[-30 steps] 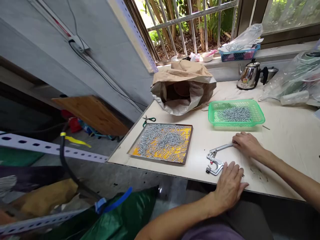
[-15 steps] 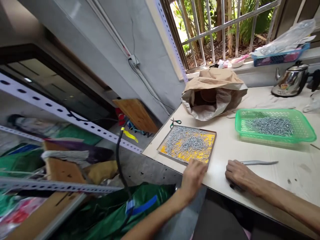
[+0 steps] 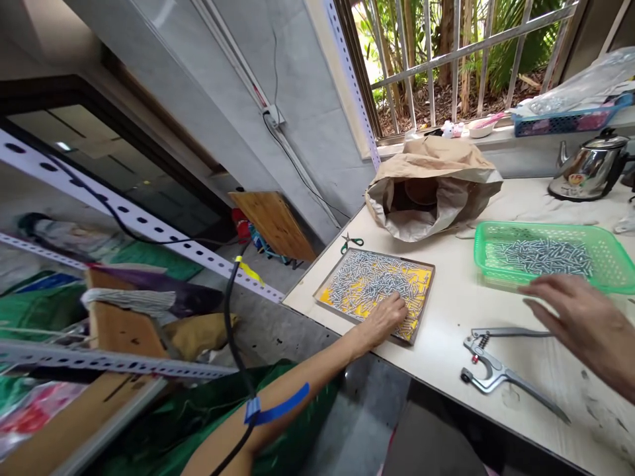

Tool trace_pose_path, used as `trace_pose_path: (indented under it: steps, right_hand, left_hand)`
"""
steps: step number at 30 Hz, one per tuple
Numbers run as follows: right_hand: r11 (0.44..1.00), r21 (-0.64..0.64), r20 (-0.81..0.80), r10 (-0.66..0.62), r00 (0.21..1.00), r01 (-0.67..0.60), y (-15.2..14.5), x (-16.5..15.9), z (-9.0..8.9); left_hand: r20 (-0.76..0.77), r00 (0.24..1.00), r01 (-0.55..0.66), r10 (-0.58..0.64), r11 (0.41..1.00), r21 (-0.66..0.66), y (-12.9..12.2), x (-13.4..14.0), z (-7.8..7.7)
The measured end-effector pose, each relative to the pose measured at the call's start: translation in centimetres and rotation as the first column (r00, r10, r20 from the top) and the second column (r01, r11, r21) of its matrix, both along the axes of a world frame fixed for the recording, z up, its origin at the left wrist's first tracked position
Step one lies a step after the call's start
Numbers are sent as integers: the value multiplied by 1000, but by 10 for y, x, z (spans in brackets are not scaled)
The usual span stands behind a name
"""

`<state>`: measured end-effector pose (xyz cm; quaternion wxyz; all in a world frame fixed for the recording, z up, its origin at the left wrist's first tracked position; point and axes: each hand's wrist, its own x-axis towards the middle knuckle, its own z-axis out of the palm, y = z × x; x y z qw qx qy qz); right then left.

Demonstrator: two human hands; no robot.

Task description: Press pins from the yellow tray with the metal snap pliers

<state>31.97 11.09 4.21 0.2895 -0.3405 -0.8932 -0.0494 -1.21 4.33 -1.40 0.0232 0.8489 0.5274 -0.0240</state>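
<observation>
Clock positions: read from the centre of the tray.
Metal pins [image 3: 364, 281]: silvery, spread thickly over the yellow bottom of a shallow tray [image 3: 425, 304], near the left corner of the pale table [image 3: 449, 307].
Left hand [image 3: 384, 317]: inside the tray toward 5 o'clock, fingers bent down among the pins; fingertips hidden, so whether they grip any cannot be told.
Hand pliers [image 3: 496, 370]: at 4 o'clock, spring-loaded, lying with C-shaped head toward 9 o'clock and handles spread.
Right hand [image 3: 583, 320]: between 3 and 4 o'clock, grip slack, thumb and fingers parted, just beside the upper handle.
Green basket [image 3: 609, 250]: at 3 o'clock, perforated, holding more pins.
Scissors [image 3: 353, 241]: at 11 o'clock, green-handled, just beside the tray.
Paper sack [image 3: 459, 165]: at 1 o'clock, brown, mouth gaping toward 7 o'clock.
Kettle [image 3: 588, 168]: at 2 o'clock, polished metal, well apart.
</observation>
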Motion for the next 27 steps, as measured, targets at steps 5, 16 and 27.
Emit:
trace_pose_path:
  steps: [5, 16, 27]
  right_hand:
    - [955, -285, 11, 84, 996, -77, -52, 10, -55]
    - [857, -510, 152, 3, 988, 75, -86, 13, -72]
    - [903, -428, 157, 48, 986, 25, -92, 17, -67]
  left_hand:
    - [69, 994, -86, 84, 996, 20, -2, -5, 0]
    - [547, 328, -198, 770, 622, -757, -28, 100, 12]
    - [287, 403, -266, 869, 412, -872, -27, 127, 3]
